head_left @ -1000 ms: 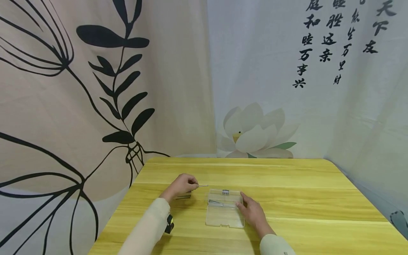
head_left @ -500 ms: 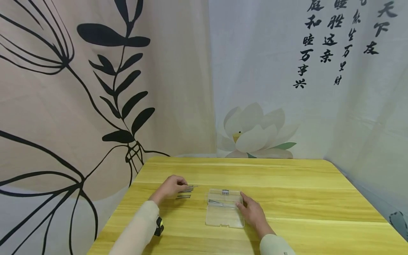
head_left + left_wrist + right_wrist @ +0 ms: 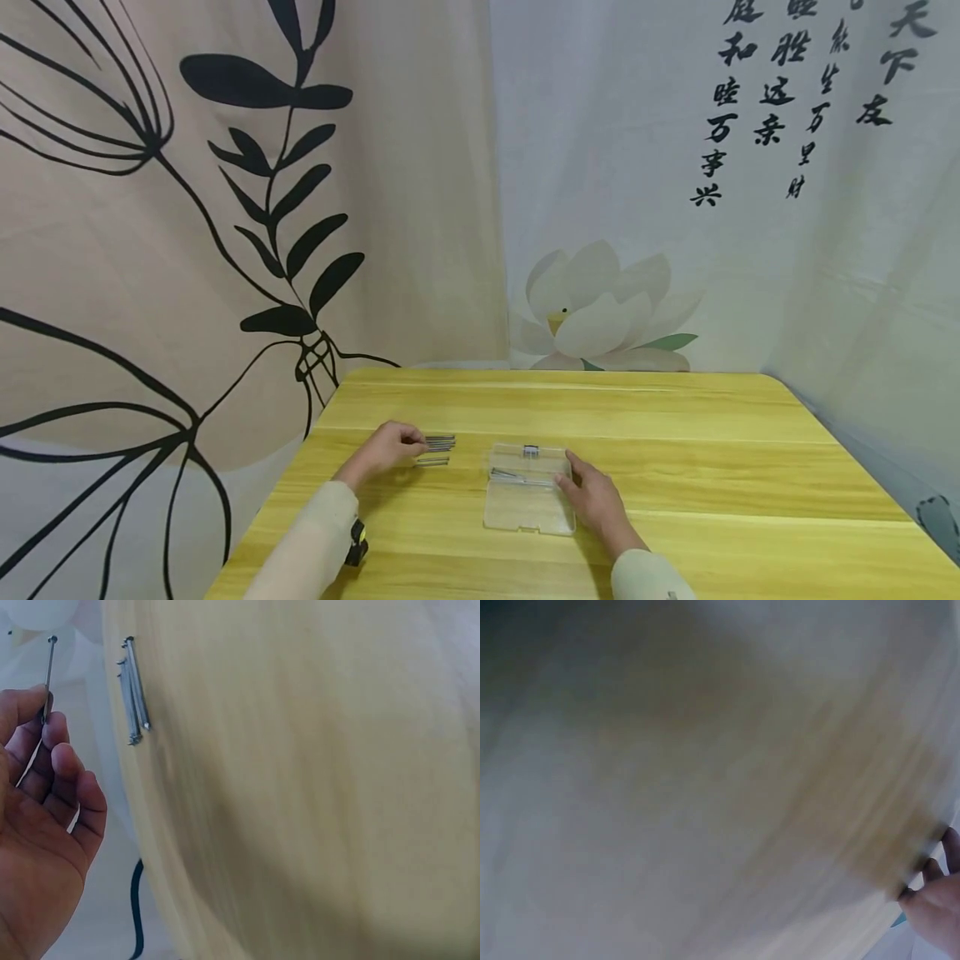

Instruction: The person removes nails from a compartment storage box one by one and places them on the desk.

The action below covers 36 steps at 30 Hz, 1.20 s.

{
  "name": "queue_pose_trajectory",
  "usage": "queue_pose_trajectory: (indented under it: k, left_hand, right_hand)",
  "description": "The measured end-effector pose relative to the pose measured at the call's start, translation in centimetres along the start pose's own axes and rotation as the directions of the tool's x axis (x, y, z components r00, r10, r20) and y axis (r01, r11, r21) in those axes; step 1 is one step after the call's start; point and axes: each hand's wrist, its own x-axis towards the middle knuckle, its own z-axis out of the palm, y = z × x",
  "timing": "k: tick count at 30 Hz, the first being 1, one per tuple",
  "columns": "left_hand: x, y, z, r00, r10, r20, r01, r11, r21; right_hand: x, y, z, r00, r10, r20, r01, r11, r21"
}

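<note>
Left hand (image 3: 41, 825) pinches 1 nail (image 3: 49, 675) by its shank, head uppermost, beside the loose nails (image 3: 437, 444) lying on the yellow table (image 3: 675, 417). Right hand (image 3: 596, 500), fingers relaxed, rests against the right edge of the clear plastic box (image 3: 528, 500), which holds further nails. The nails are probably light, stiff, smooth and sharp-tipped; mid-shank is the safest grip. The box looks light and liable to slide.

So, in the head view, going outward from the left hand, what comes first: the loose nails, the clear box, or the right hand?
1. Loose nails, right at the left hand's fingertips.
2. Clear box, mid-table, to its right.
3. Right hand, at the box's far right edge.
</note>
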Motion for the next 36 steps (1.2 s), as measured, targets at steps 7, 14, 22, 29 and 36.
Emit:
queue_pose_trajectory:
  k: [7,14,22,29,36]
  left_hand:
    - [-0.7,-0.7,0.2,0.999,0.015,0.038,-0.015,1.000,0.007]
    - [-1.0,-1.3,0.8,0.999,-0.005,0.039,0.004,1.000,0.015]
    - [-0.9,-1.6,1.2,1.000,-0.014,0.024,0.014,0.999,0.034]
    - [-0.2,-2.2,1.8,1.000,-0.009,0.002,0.008,0.993,0.116]
    - [-0.1,-2.6,1.9,1.000,0.003,-0.009,-0.002,0.985,0.174]
  right_hand:
    - [0.0,0.0,0.3,1.000,0.013,0.011,-0.013,1.000,0.010]
    - [-0.2,0.0,0.1,1.000,0.026,0.017,-0.026,0.999,0.018]
    - [-0.2,0.0,0.1,0.999,0.027,0.017,-0.028,1.000,0.014]
    - [-0.2,0.0,0.0,1.000,0.026,0.015,-0.026,1.000,0.004]
    - [-0.2,0.0,-0.1,1.000,0.025,0.011,-0.025,1.000,0.008]
